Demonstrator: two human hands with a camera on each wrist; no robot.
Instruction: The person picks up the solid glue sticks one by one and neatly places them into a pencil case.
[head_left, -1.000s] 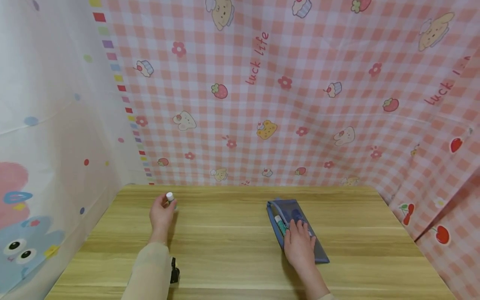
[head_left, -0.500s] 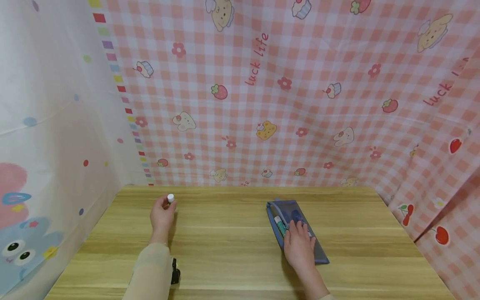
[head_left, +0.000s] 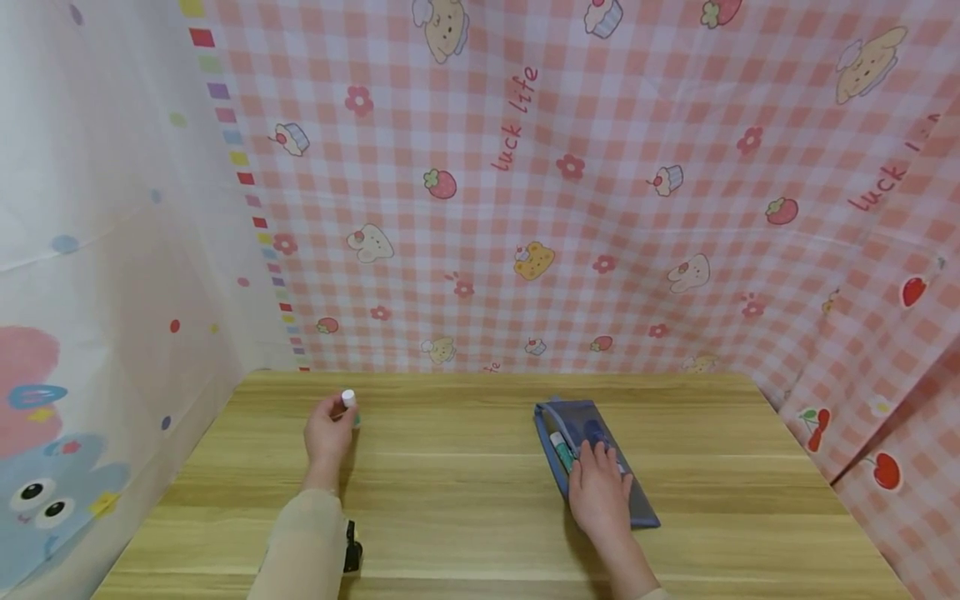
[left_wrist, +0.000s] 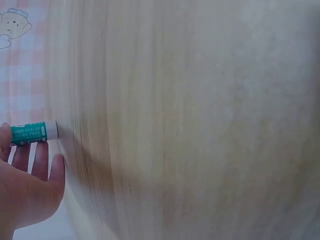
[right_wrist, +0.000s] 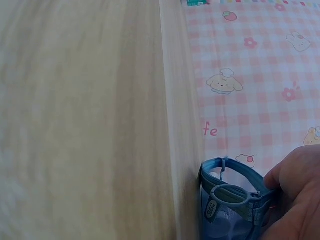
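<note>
At the table's left, my left hand (head_left: 328, 433) holds an upright green glue stick (left_wrist: 30, 133) with white ends between thumb and fingers. Its white cap (head_left: 348, 398) shows above the fingertips in the head view, and its lower end is right at the table surface in the left wrist view. My right hand (head_left: 600, 496) rests with straight fingers on a blue mesh pencil case (head_left: 577, 414). The thumb is at the edge of the case's unzipped opening. Through that opening, another green glue stick (head_left: 561, 450) shows, partly covered by my hand. A zip pull ring (right_wrist: 230, 195) hangs at the opening.
The wood-grain table (head_left: 450, 500) runs back to a pink checked cloth (head_left: 480, 208). A white printed cloth (head_left: 150, 250) hangs along the left side. A black device (head_left: 352, 547) sits beside my left forearm.
My left hand has shifted slightly to the right with the glue stick, which now shows a bit of green beside the fingers. The right hand and the pencil case stay as they were.
</note>
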